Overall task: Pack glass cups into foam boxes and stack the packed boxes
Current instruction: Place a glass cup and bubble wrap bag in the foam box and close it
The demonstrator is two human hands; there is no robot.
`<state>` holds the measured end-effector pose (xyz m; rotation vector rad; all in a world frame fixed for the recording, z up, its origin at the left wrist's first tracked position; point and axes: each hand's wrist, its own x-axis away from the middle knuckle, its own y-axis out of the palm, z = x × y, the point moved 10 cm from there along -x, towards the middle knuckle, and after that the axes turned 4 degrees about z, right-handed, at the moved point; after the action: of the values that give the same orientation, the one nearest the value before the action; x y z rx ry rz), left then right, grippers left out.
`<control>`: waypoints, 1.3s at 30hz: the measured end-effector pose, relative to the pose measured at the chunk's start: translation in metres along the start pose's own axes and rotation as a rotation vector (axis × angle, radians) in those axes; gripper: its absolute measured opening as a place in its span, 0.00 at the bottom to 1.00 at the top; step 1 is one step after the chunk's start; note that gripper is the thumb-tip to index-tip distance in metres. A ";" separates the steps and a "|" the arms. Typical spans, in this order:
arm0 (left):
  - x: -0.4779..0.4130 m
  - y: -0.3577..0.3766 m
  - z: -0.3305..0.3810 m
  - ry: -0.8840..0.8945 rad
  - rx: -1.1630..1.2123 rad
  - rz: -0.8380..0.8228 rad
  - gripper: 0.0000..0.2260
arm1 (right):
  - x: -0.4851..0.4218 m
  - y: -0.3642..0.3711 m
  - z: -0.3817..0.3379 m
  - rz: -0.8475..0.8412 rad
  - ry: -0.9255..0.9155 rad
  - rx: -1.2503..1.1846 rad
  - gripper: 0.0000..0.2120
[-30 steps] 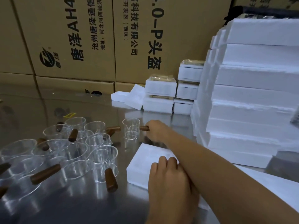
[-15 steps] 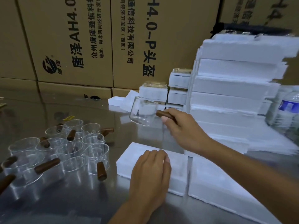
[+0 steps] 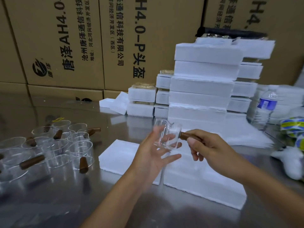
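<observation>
Held cup: a small clear glass cup with a brown wooden handle (image 3: 167, 137) is in the air above the far left corner of the large flat white foam box (image 3: 202, 178). It is tilted, with the handle sticking out to the right. Its walls are thin and straight, and blur softens the rim.
Right hand: the right hand (image 3: 212, 148) grips the wooden handle over the foam box's far edge. The thumb lies along the handle and the fingers (image 3: 197, 154) are curled under it.
Left hand: the left hand (image 3: 153, 155) is open above the foam box's left edge. Its fingers (image 3: 153, 134) are straight and spread at the cup's left wall, with the thumb below the cup. The fingertips show through the glass; I cannot tell whether they touch it.
Foam box: a low rectangular block of matte, grainy white foam with crumbly edges, lying flat on the worktop.
Second slab: a thinner flat white foam slab (image 3: 120, 155) lies just left of the foam box, across a narrow gap.
Other cups: a tight cluster of clear glass cups with brown wooden handles (image 3: 54, 145) stands well left of the foam box, the handles pointing various ways.
Stacks: a tall stack of white foam boxes (image 3: 204, 83) rises behind the foam box. Low stacks of smaller white foam boxes (image 3: 141, 102) sit behind it to the left.
Worktop: a brushed stainless-steel worktop (image 3: 49, 203), glossy, mirroring the cups.
Backdrop: brown cardboard cartons with black print (image 3: 65, 46) form a wall behind the foam box.
Bottle: a clear plastic water bottle with a blue label (image 3: 264, 109) stands behind the foam box to the right.
</observation>
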<state>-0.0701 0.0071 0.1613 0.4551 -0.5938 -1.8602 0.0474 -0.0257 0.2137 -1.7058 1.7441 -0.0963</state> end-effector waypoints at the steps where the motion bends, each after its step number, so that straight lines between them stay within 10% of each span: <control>1: 0.001 0.005 -0.004 -0.009 0.022 -0.015 0.28 | 0.003 -0.002 0.003 -0.003 0.007 -0.002 0.08; 6: -0.005 -0.003 -0.015 -0.010 0.140 -0.008 0.20 | 0.017 -0.030 0.017 0.068 0.016 -0.043 0.16; 15: -0.014 -0.021 -0.007 0.064 0.277 -0.009 0.16 | 0.012 -0.168 0.107 0.815 0.203 0.138 0.06; 24: -0.017 -0.018 -0.001 0.080 0.298 -0.090 0.32 | -0.017 -0.147 0.200 0.354 0.599 0.746 0.23; 39: -0.015 -0.004 -0.012 -0.066 0.412 -0.296 0.28 | -0.032 -0.146 0.195 0.424 0.566 1.264 0.13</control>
<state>-0.0606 0.0203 0.1496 0.7884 -1.0069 -2.0397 0.2688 0.0614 0.1512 -0.3765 1.7091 -1.2725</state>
